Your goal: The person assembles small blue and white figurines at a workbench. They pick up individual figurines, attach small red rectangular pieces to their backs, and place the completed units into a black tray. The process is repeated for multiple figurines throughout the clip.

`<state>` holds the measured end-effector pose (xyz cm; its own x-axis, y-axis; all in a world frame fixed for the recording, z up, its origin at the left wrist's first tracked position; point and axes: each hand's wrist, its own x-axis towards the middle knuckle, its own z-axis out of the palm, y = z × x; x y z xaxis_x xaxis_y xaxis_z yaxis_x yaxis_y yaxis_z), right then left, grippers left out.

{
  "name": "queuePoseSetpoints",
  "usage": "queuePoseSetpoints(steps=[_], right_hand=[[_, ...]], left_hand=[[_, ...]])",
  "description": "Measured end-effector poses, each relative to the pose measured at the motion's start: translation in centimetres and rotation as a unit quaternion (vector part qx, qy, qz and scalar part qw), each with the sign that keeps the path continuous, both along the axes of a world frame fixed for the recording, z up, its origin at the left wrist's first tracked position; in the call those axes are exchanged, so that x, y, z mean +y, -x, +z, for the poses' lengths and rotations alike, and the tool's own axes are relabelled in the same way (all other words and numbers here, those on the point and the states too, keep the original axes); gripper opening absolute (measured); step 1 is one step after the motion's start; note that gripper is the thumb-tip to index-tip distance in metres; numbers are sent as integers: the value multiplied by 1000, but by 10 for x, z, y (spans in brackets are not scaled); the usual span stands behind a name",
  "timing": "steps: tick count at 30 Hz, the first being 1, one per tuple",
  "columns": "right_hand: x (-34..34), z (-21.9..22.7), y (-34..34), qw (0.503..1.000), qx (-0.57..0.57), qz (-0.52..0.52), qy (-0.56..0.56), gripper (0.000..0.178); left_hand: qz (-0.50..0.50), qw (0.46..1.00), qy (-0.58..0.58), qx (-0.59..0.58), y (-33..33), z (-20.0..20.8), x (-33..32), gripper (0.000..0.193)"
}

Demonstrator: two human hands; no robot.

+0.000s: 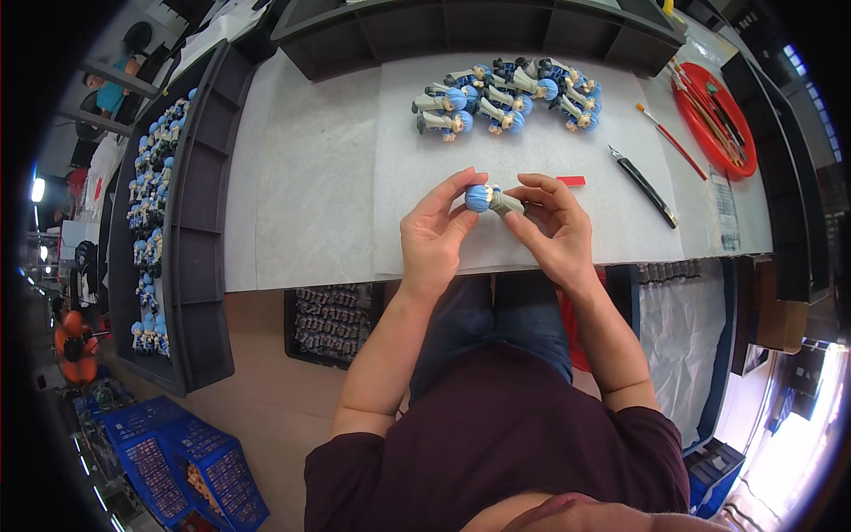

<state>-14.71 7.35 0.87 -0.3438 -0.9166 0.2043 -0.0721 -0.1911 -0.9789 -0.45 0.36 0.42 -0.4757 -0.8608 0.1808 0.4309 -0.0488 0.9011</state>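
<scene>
Between my two hands, just above the white sheet (337,177), lies a small figurine (480,198) with blue hair and a pale grey-white body. My left hand (434,232) is closed on its head end, fingertips and thumb at the blue hair. At the body end my right hand (558,226) pinches the figurine between thumb and fingers. A small red piece (572,181) lies on the sheet right behind my right fingers. Farther back, a group of similar blue-haired figurines (505,121) lies on its sides.
On the right are a craft knife (643,186), a red-handled brush (683,152) and a red dish (752,160) of brushes. A dark tray (199,177) of figurines stands at left; another dark tray (479,34) borders the back. Blue crates (168,461) stand on the floor.
</scene>
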Motion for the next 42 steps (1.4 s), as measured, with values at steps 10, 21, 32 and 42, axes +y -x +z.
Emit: queuePoseSetpoints(steps=[10, 21, 32, 42], right_hand=[[-3, -10, 1, 995, 48, -45, 78, 34], [24, 5, 27, 965, 140, -155, 157, 36], [230, -58, 280, 689, 54, -711, 131, 27], [261, -200, 375, 648, 172, -679, -298, 29]], left_hand=[[-10, 1000, 24, -8, -2, -4, 0, 44], [-26, 998, 10, -51, 10, 7, 3, 41], [26, 975, 80, -206, 18, 6, 16, 34], [32, 918, 237, -315, 20, 0, 18, 27]])
